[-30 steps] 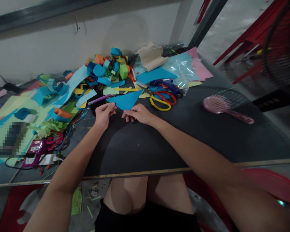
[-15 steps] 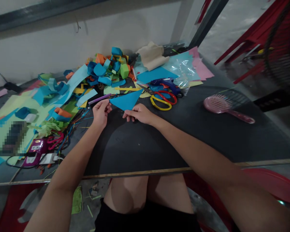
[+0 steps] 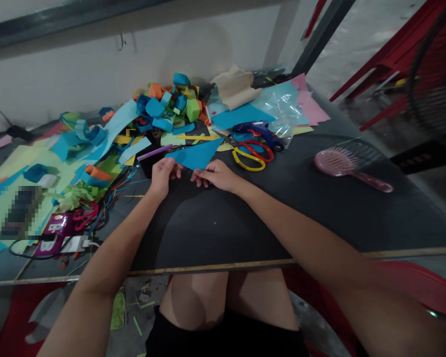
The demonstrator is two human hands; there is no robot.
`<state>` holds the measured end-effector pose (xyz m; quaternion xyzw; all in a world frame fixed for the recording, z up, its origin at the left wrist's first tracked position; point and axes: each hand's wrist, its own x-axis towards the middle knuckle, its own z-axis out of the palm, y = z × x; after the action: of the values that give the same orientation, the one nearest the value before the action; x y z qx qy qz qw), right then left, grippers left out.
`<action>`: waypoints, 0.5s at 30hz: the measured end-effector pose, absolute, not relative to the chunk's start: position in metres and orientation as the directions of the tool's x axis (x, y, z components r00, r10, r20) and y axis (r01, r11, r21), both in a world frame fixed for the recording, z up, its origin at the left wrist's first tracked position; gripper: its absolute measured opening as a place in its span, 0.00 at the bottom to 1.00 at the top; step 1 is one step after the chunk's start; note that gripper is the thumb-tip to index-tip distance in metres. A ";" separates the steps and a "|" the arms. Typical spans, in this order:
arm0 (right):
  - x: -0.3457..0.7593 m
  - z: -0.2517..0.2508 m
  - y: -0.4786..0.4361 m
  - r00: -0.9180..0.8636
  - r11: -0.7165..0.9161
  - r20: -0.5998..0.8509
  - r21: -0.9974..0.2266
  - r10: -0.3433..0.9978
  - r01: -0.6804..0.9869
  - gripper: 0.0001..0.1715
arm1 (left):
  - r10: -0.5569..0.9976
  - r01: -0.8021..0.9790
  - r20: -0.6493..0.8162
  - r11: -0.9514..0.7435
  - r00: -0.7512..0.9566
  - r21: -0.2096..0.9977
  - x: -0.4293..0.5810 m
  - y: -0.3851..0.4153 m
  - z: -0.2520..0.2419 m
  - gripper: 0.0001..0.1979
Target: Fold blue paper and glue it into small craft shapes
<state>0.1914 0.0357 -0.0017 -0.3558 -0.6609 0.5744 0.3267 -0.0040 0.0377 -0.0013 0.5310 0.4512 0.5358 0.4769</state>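
A blue paper triangle (image 3: 196, 154) is held just above the dark table, its long edge on the far side and one point at the upper right. My left hand (image 3: 164, 174) pinches its left part between thumb and fingers. On its lower corner my right hand (image 3: 216, 175) is closed, thumb on top. Just beyond the hands lie scissors (image 3: 250, 157) with a red and a yellow handle. A purple pen (image 3: 155, 152) rests behind my left hand.
Folded paper pieces (image 3: 167, 104) are heaped against the wall. Coloured sheets (image 3: 33, 168), a purple device (image 3: 55, 233) and a white charger (image 3: 75, 243) lie to the left. A pink hairbrush (image 3: 336, 162) is on the right. Plastic-wrapped paper (image 3: 282, 101) lies at the back.
My left hand has slid a little to the right along the blue paper, toward my right hand. My right hand stays nearly in place at the lower corner.
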 end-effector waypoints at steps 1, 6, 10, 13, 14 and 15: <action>0.192 -0.003 0.036 -0.535 0.093 0.025 -0.991 0.845 0.100 0.30 | 0.988 0.021 0.145 -0.147 0.055 0.989 -0.004 0.036 -0.002 0.29; 0.192 -0.008 0.034 -0.508 0.104 0.032 -0.988 0.861 0.114 0.37 | 0.979 0.183 0.149 -0.173 0.141 0.968 -0.002 0.031 0.000 0.29; 0.192 -0.009 0.033 -0.468 0.120 0.026 -0.978 0.883 0.172 0.41 | 0.973 0.152 0.125 -0.156 0.196 0.976 -0.002 0.030 0.002 0.28; 0.191 -0.010 0.033 -0.480 0.118 0.042 -0.984 0.876 0.131 0.42 | 0.966 0.196 0.113 -0.161 0.234 0.967 -0.001 0.029 0.004 0.28; 0.191 -0.010 0.032 -0.485 0.114 0.048 -0.988 0.873 0.108 0.43 | 0.964 0.212 0.115 -0.168 0.241 0.963 -0.001 0.028 0.005 0.29; 0.191 -0.010 0.032 -0.484 0.110 0.052 -0.990 0.874 0.091 0.43 | 0.961 0.221 0.116 -0.173 0.250 0.960 -0.001 0.028 0.006 0.29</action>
<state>0.1911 0.0317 -0.0098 -0.3671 -0.6570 0.5571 0.3511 -0.0005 0.0278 0.0059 0.6480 0.4563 0.4083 0.4530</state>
